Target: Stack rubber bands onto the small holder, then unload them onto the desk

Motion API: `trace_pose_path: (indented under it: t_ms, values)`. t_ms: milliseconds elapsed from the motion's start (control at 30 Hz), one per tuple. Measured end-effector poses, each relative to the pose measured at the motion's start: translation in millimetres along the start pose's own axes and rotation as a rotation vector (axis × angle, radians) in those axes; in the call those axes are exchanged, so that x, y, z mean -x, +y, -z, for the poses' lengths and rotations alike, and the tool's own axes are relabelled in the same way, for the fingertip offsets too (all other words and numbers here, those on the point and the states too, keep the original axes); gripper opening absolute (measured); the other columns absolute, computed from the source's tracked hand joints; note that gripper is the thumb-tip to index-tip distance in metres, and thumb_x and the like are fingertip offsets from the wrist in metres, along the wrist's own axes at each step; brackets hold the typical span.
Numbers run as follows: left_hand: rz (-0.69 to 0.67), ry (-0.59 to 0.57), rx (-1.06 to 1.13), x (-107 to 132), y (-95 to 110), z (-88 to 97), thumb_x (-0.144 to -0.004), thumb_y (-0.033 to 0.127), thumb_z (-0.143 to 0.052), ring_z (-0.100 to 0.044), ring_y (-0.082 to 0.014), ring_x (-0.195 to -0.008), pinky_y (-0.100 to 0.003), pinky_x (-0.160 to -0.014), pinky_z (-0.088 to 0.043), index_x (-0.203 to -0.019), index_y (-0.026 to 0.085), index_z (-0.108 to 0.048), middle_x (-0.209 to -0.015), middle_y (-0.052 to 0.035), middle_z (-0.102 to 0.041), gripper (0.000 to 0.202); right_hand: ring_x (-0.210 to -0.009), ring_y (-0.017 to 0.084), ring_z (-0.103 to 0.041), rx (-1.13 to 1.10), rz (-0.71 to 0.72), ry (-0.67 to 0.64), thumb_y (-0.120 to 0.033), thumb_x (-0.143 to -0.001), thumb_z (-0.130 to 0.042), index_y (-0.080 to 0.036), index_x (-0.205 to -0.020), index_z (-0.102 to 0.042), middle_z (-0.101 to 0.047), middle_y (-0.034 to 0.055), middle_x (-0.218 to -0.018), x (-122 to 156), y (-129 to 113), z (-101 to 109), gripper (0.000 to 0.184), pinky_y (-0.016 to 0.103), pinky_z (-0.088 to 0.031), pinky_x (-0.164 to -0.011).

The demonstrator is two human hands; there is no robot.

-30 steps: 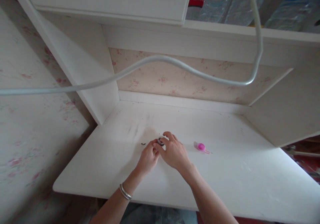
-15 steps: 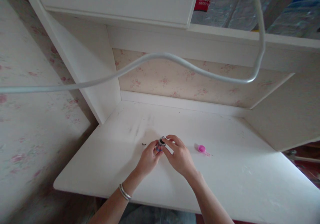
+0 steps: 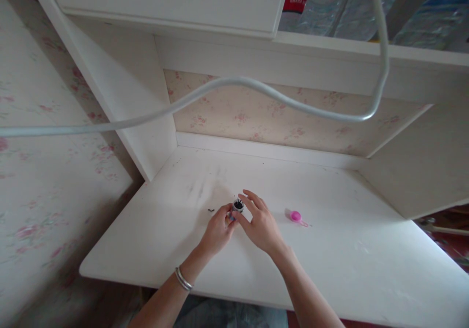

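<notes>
Head view: left hand point(image 3: 216, 230) pinches a small round object point(image 3: 238, 205), right hand point(image 3: 261, 224) half-open, fingertips touching it.

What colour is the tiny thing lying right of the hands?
The tiny thing is bright pink, seen in the head view.

surface: white desktop surface point(image 3: 348, 250), kinda scuffed, grey smudges point(image 3: 198, 189) toward the back left
pink: small pink plastic thing point(image 3: 295, 216) lying right of middle
dark: tiny curled dark scrap point(image 3: 211, 210) left of middle
between them: little round piece point(image 3: 238, 205), dark on top, can't tell if it's resting down
</notes>
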State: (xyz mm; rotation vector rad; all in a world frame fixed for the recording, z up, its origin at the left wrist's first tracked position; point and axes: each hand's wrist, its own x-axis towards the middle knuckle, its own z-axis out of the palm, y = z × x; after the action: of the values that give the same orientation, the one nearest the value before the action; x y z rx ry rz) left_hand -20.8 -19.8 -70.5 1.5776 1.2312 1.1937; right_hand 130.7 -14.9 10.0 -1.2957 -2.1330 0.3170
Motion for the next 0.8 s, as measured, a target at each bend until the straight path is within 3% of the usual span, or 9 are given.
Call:
trace_pose_path:
  t_ms: [133, 300, 633, 800]
  values:
    - [-0.005, -0.005, -0.023, 0.2, 2.0, 1.6, -0.086, 0.030, -0.056, -0.064, -0.0189, -0.097, -0.033, -0.087, -0.051, -0.119, 0.020, -0.052, -0.114, -0.0099, -0.063, 0.035, -0.119, 0.021, -0.049, -0.027, -0.003, -0.012, -0.032, -0.092, -0.049, -0.027, -0.117, -0.062, -0.051, 0.0037, -0.135, 1.6, 3.5, -3.5, 0.029, 0.038, -0.047, -0.096]
    - [-0.021, -0.011, -0.029, -0.4, -2.8, 0.5, -0.085, 0.025, -0.056, -0.063, -0.0180, -0.098, -0.033, -0.088, -0.051, -0.120, 0.020, -0.050, -0.113, -0.0090, -0.062, 0.036, -0.123, 0.022, -0.046, -0.010, -0.038, -0.068, -0.032, -0.090, -0.052, -0.027, -0.117, -0.063, -0.050, 0.0036, -0.137, 2.4, 1.5, -2.3, 0.030, 0.038, -0.045, -0.098]
    - [-0.128, 0.032, -0.181, -2.2, -7.0, 2.2, -0.080, 0.011, -0.054, -0.061, -0.0191, -0.102, -0.033, -0.090, -0.048, -0.117, 0.021, -0.052, -0.108, -0.0078, -0.064, 0.038, -0.127, 0.027, -0.044, 0.169, -0.086, -0.396, -0.039, -0.087, -0.051, -0.027, -0.115, -0.063, -0.048, 0.0063, -0.140, -20.8, -20.4, 19.6, 0.032, 0.042, -0.046, -0.092]
    - [-0.095, 0.028, -0.140, -1.1, -7.5, 1.0, -0.082, 0.020, -0.058, -0.063, -0.0184, -0.098, -0.032, -0.087, -0.049, -0.116, 0.021, -0.051, -0.109, -0.0079, -0.064, 0.034, -0.118, 0.024, -0.051, 0.173, -0.083, -0.356, -0.037, -0.091, -0.047, -0.028, -0.113, -0.064, -0.053, 0.0032, -0.134, -18.6, -15.9, 17.6, 0.029, 0.038, -0.047, -0.088]
